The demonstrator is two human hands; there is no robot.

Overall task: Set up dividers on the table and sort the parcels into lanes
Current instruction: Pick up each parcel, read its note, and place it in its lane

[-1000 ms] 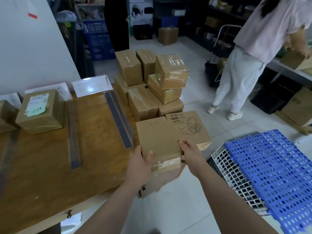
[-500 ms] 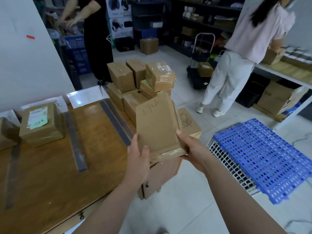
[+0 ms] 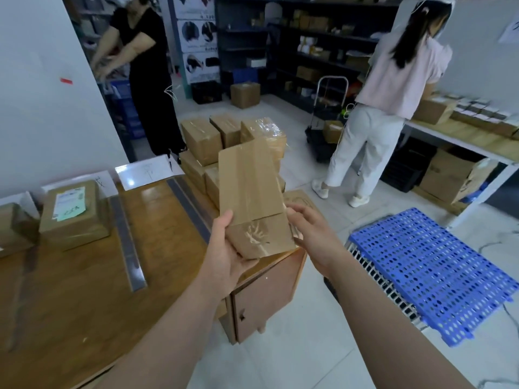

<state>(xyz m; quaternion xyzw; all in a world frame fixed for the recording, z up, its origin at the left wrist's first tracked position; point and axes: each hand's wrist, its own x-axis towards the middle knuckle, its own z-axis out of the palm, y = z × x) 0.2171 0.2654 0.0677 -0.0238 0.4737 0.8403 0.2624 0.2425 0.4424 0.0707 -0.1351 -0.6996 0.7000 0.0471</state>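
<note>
A brown taped parcel [image 3: 250, 189] is held upright over the right end of the wooden table [image 3: 84, 290]. My left hand [image 3: 224, 254] grips its lower left corner from below. My right hand [image 3: 311, 234] cups its right side. Two grey divider strips [image 3: 127, 242] [image 3: 191, 203] lie lengthwise on the table, marking lanes. A labelled parcel [image 3: 74, 217] sits in the lane left of them, and another parcel [image 3: 14, 228] is at the far left. Paper lane signs [image 3: 146, 172] lie at the table's back edge. A stack of several parcels [image 3: 202, 141] stands behind the held one.
A small brown cabinet [image 3: 266, 293] stands against the table's right end. Blue and white perforated plastic panels [image 3: 432, 270] lie on the floor to the right. A person in black [image 3: 151, 88] stands beyond the table, another in pink [image 3: 393, 88] at a right-hand bench [image 3: 460, 141].
Both hands have lifted the parcel off the stack and turned it over; the handwritten face is gone and a taped face now shows. The view has tilted upward.
</note>
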